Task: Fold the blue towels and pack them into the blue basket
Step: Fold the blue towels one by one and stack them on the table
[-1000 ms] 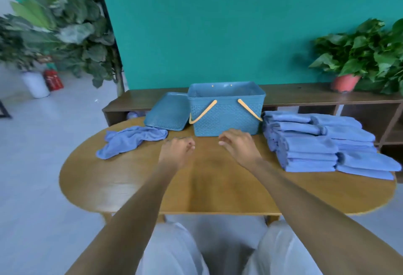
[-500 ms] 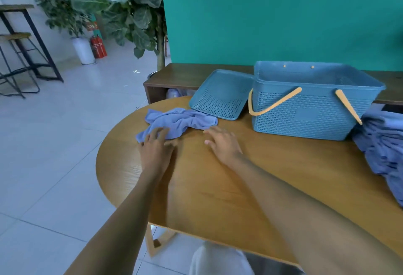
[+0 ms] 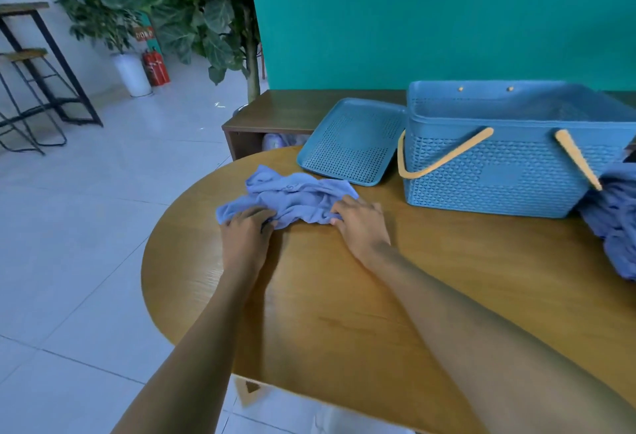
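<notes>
Wooden table [image 3: 344, 296] | crumpled towel [image 3: 296, 198] | left hand [image 3: 245, 236], right hand [image 3: 361, 223] fingers curled gripping its near edge

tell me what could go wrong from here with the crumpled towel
1. The towel is bunched, and both the left hand and the right hand grip its near edge, so a fold started now may come out uneven.
2. It lies close to the lid leaning on the basket; spreading it could nudge the lid.
</notes>
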